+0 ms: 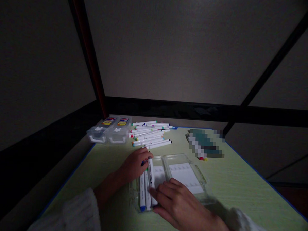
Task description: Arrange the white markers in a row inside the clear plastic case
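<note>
A clear plastic case (208, 199) lies open in front of me, with white liners in both halves. In its left half, white markers (142, 191) lie side by side, one with a blue end. Another white marker (150, 170) with a dark cap lies at a slight tilt over the right side of that row. My left hand (135, 164) is closed around the far end of this marker, its fingers partly hiding the cap. At the near end, the thumb and index finger of my right hand (177, 201) pinch it, and the palm hangs over the case's middle.
A loose pile of white markers (150, 134) with coloured ends lies at the back. Two closed clear cases (117, 131) with handles stand at the back left. A blurred-out greenish item (206, 143) rests at the back right. Blue edging borders the pale table (242, 187).
</note>
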`<state>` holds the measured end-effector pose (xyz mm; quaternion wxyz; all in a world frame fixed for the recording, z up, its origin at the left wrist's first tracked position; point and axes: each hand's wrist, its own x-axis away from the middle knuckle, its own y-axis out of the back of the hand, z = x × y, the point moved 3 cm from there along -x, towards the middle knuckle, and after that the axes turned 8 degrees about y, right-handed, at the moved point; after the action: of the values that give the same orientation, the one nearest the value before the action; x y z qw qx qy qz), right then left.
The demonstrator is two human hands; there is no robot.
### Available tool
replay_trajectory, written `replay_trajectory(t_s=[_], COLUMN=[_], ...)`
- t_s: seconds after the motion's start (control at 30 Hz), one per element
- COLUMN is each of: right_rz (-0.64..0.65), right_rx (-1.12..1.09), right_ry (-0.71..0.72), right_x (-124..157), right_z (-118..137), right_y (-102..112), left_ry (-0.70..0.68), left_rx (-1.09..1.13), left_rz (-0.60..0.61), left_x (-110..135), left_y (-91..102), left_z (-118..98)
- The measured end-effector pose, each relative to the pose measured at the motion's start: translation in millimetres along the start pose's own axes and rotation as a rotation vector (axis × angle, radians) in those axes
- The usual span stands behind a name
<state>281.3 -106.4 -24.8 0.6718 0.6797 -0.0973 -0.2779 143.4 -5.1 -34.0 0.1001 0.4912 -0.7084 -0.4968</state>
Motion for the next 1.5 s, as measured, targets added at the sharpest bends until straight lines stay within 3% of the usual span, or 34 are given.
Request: replay_trajectory(t_s=[0.57,0.83,1.27,1.5], right_rz=[0.033,0.075,-0.170,-0.186], right_rx=[-0.016,-0.032,0.071,0.085], right_ry=[0.005,-0.019,-0.046,-0.050], right_x=[-1,-2,3,1], right_z=[1,-2,-10,-14], right_y=[5,7,9,13], left_ry=[-0.026,-0.124,-0.335,-0.401], left_rx=[-0.031,-0.053,-0.098,-0.112], left_rz=[-0.049,-0.114,-0.152,-0.141], left_x=[2,3,7,12], left_y=[4.2,6.1,10.1,6.3], left_z=[0,-3,-24,-33])
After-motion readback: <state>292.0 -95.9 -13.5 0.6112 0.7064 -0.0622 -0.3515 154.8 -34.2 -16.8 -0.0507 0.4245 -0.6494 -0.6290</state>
